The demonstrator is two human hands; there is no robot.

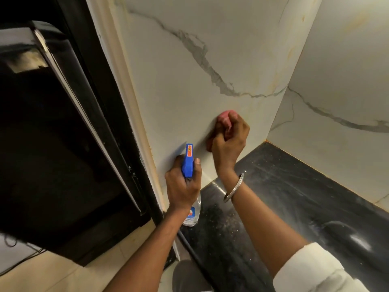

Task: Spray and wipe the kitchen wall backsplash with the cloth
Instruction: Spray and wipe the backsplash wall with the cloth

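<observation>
Wiping low on the backsplash (189, 81), above the bench's (294, 197) far edge, the right grip (228, 144) bunches the soft pink cloth (226, 117); the left grip (182, 186) wraps the light, probably slick bottle (192, 216) by its neck.

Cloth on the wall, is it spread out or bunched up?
Bunched up: the right hand grips the cloth in a wad against the backsplash.

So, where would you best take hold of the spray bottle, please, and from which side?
Probably the neck just under the blue trigger head of the spray bottle, coming from the side away from the backsplash: the nozzle faces it, and the left hand grips there.
</observation>
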